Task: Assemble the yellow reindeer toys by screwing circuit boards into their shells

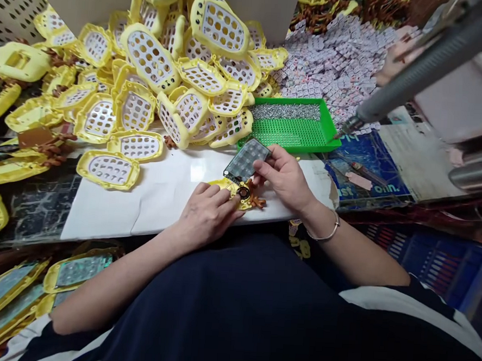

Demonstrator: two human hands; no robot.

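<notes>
Between the thumb and fingers of my right hand [284, 175] is a dark circuit board [247, 160] with a grey pad of square keys on it, held tilted. Below its lower edge, a small yellow plastic shell [220, 183] lies on white paper, with a round black speaker [243, 192] and brown antler-like parts [257, 201] at its right end. My left hand [210, 211] is closed over the shell's near side, its fingertips by the speaker. The hand covers much of the shell.
Yellow shells with white hole grids [150, 58] are heaped behind. A green tray [286, 142] holds small screws, and white key pieces [334, 55] lie beyond it. An electric screwdriver [415, 68] hangs at the right. Shells fitted with boards [80, 271] sit lower left.
</notes>
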